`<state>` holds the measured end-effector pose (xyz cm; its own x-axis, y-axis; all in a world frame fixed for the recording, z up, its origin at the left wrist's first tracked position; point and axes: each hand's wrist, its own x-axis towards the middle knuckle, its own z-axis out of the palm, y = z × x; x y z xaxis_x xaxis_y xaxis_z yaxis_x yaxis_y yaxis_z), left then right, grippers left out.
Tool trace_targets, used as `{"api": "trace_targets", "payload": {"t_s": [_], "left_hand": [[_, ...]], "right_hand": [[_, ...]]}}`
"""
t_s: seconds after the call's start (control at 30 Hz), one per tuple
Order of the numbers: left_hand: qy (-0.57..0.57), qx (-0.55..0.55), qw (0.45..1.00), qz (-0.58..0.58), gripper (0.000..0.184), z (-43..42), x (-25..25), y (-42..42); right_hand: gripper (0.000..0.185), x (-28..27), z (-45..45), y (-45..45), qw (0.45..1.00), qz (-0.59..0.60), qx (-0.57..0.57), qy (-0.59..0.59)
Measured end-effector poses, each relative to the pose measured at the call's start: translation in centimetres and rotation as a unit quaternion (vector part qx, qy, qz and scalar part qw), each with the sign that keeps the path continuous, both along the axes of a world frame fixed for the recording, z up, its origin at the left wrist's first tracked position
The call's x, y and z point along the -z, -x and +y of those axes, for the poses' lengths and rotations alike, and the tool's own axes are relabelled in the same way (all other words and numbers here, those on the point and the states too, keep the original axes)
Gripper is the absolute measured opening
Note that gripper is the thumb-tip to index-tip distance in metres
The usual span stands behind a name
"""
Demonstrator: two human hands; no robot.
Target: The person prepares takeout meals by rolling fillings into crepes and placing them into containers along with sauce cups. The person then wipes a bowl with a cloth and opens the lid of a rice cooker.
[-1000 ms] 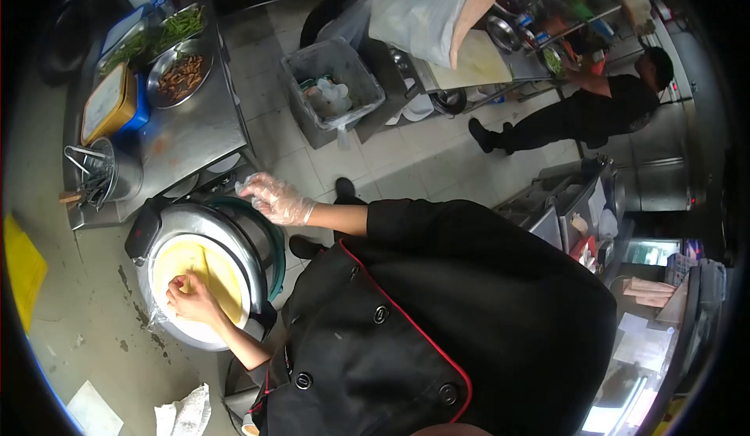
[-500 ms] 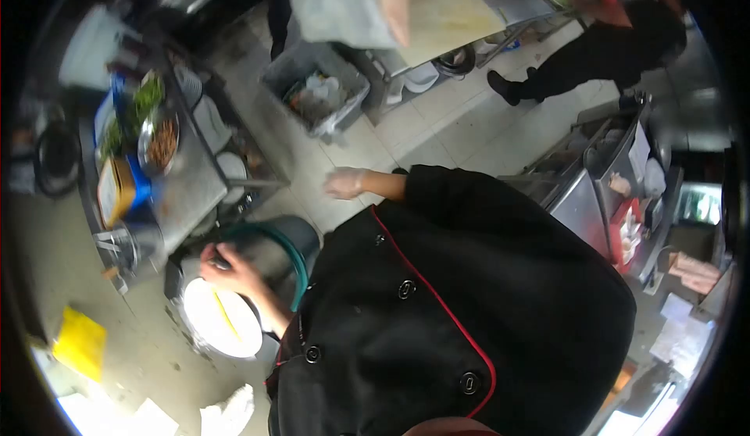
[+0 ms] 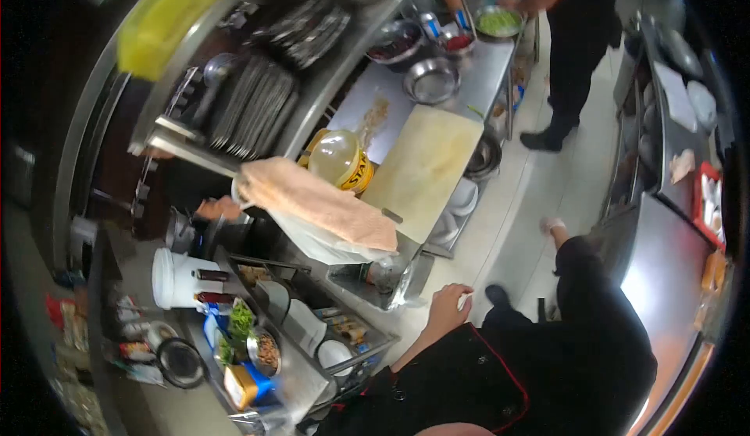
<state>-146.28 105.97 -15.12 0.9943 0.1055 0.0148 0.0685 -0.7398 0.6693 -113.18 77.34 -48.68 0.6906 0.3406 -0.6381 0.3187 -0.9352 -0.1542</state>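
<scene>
My bare left hand (image 3: 451, 308) is raised in front of my dark jacket, with its fingers curled together. A small pale thing shows at the fingertips; I cannot make out what it is. My right hand (image 3: 551, 225), in a clear glove, hangs over the tiled floor at the right, small and blurred. Its fingers are too unclear to read. Up and left of my left hand is a lidded bin (image 3: 383, 273)-like container with a plastic liner, and a pale pink sheet-like thing (image 3: 320, 205) with white plastic under it.
A steel table bears a cutting board (image 3: 426, 170), an empty metal bowl (image 3: 431, 81) and a yellow-labelled container (image 3: 338, 160). A person in dark clothes (image 3: 578, 53) stands beyond it. Another person's hand (image 3: 219, 208) is near the pink sheet. Lower left are greens (image 3: 241, 319) and a white bucket (image 3: 181, 278).
The view has swung toward the cutting board, and the white round pot at my left hand has left the view. My left hand has come away from it.
</scene>
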Motion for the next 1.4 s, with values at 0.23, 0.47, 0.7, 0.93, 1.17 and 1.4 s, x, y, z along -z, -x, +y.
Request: {"api": "trace_targets", "payload": {"t_s": [0.23,0.47,0.7,0.93,1.17,1.4], "left_hand": [[0.399,-0.041,0.872,0.282,0.018,1.4,14.0,-1.7],[0.458,-0.285,0.726,0.426,0.021,5.1,23.0,2.4],[0.401,-0.428,0.703,0.401,0.018,10.8,27.3,8.1],[0.394,-0.484,0.707,0.333,0.013,12.1,27.5,7.2],[0.392,-0.496,0.705,0.321,0.015,11.4,27.1,7.7],[0.388,-0.464,0.738,0.299,0.017,10.3,26.7,8.6]], "right_hand": [[0.028,4.7,7.4,6.0,0.979,-0.087,0.098,-0.159],[0.03,9.1,21.8,10.0,0.951,0.001,0.209,-0.226],[0.027,22.1,36.8,6.9,0.943,-0.109,0.141,-0.281],[0.028,31.4,45.6,7.5,0.898,-0.072,0.352,-0.256],[0.036,29.3,43.3,5.6,0.935,-0.013,0.25,-0.253],[0.053,30.4,39.5,4.6,0.828,0.183,0.245,-0.469]]}}
